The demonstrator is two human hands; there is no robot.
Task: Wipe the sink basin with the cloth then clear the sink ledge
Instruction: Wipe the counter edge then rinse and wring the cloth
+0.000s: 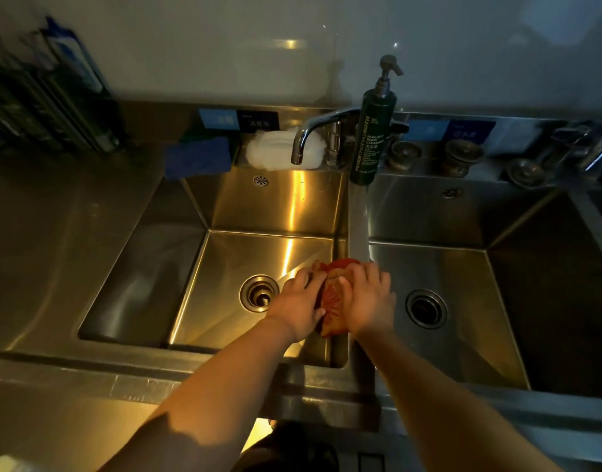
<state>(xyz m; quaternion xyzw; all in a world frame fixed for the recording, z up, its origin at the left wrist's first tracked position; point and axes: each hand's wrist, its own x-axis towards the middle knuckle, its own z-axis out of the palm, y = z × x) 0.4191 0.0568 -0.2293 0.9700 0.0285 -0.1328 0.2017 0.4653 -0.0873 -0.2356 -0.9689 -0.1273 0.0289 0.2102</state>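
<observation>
Both hands' grip closed on the cloth (331,294) against the basin's (224,301) right wall, left hand (301,306), right hand (369,299).

The floor of the left basin (224,267) lies bare around its drain (259,294), open to a hand from above. Its right side is taken up by both hands pressed on the cloth (333,298). The faucet spout (313,131) overhangs the back wall. The ledge behind is crowded: blue cloth (199,158), white pad (279,151), green pump bottle (371,137), strainers (463,156).
</observation>
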